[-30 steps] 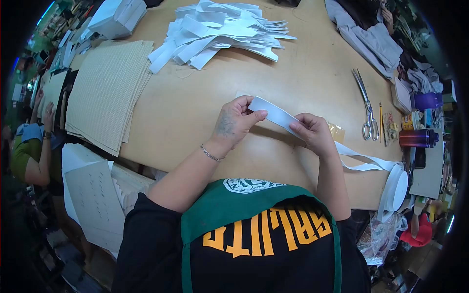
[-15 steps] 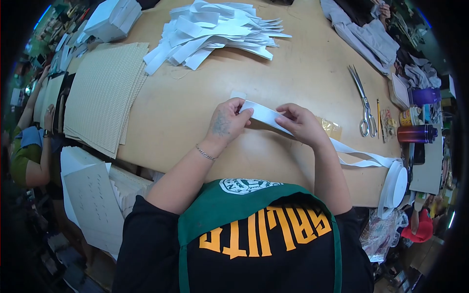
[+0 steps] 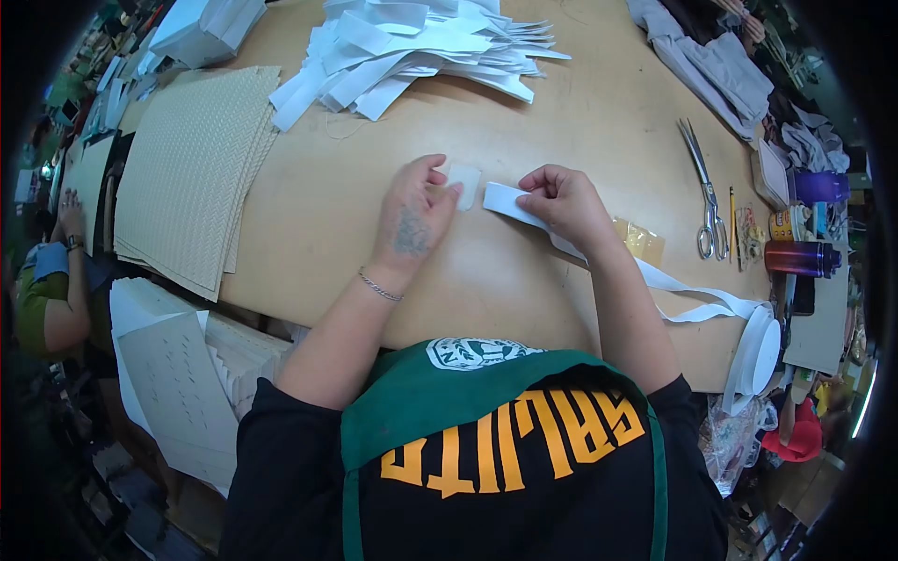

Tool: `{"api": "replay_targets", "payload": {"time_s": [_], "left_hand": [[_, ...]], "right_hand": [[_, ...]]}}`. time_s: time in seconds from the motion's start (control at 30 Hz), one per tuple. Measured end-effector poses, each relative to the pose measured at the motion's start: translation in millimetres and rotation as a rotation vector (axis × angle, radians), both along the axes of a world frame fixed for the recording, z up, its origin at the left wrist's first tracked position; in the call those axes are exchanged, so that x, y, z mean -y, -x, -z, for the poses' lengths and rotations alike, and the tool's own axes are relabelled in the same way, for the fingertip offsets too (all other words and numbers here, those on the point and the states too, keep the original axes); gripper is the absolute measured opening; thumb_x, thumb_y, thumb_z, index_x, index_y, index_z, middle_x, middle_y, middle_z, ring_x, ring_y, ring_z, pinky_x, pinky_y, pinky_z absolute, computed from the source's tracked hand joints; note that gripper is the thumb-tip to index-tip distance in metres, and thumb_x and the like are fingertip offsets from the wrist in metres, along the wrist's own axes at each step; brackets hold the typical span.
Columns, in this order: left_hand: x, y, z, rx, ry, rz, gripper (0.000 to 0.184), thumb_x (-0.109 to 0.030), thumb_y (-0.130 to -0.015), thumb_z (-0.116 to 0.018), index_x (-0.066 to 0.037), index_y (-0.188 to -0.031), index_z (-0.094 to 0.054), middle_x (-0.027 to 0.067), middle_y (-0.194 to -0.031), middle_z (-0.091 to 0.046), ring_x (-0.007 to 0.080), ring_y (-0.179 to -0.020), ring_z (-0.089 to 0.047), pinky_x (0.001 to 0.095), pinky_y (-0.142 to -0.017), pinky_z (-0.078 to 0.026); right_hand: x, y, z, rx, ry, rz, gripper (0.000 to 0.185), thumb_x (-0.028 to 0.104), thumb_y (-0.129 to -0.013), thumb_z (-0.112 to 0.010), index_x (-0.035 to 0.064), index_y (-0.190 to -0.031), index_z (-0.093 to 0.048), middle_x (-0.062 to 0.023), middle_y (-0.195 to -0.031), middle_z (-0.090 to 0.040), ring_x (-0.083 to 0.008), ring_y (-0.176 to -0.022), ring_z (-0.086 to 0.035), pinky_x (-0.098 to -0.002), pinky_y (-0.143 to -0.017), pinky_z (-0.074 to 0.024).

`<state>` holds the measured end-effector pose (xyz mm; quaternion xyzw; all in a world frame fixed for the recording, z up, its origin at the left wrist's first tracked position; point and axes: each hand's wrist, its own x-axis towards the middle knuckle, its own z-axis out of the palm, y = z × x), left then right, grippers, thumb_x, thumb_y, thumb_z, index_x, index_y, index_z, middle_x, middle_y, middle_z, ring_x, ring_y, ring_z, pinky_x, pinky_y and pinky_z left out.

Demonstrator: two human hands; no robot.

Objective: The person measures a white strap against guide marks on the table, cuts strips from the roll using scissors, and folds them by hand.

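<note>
My left hand (image 3: 412,210) has let its fingers part, beside a small pale rectangular card (image 3: 466,189) on the tabletop. The thumb tip overlaps the card's left edge; I cannot tell whether it touches. Between thumb and fingers, my right hand (image 3: 561,204) pinches a white elastic band (image 3: 505,200) near its end, which points left toward the card. From under the right wrist the band runs loosely rightward to a white roll (image 3: 754,351) at the table's edge.
White strips (image 3: 412,56) lie heaped at the far side. Textured cream sheets (image 3: 192,168) are stacked left. Scissors (image 3: 703,192), a pencil (image 3: 732,227) and a purple tumbler (image 3: 800,259) lie right. Tan tape (image 3: 639,240) sits by my right wrist. Another person's arm (image 3: 70,280) shows at left.
My left hand has released the white band and moved left, exposing more of the card. My right hand still holds the band, now slightly higher in the view.
</note>
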<state>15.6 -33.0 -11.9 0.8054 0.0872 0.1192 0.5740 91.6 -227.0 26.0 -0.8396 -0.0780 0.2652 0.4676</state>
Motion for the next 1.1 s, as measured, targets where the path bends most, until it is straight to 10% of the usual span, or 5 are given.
{"api": "replay_targets", "payload": {"time_s": [0.43,1.1], "left_hand": [[13,7,-1,0.243,-0.629,0.185,0.011,-0.01,-0.074,-0.067,-0.005,-0.084,-0.064,0.0062,-0.081,-0.054,0.0237,-0.077,-0.052,0.0345,-0.067,-0.044],[6,-22,-15,0.063,-0.164,0.368,0.022,-0.01,-0.076,-0.065,-0.003,-0.096,-0.061,0.0113,-0.085,-0.057,0.0265,-0.08,-0.056,0.0366,-0.074,-0.045]], "right_hand": [[-12,-6,11,0.063,0.14,-0.007,0.018,0.011,-0.073,-0.064,-0.002,-0.085,-0.066,-0.0114,-0.074,-0.064,-0.0165,-0.067,-0.06,-0.0292,-0.065,-0.0481],[-5,7,0,0.364,-0.09,-0.135,0.017,0.007,-0.078,-0.063,0.0014,-0.094,-0.063,-0.0146,-0.081,-0.064,-0.0263,-0.078,-0.063,-0.0335,-0.071,-0.0493]]}}
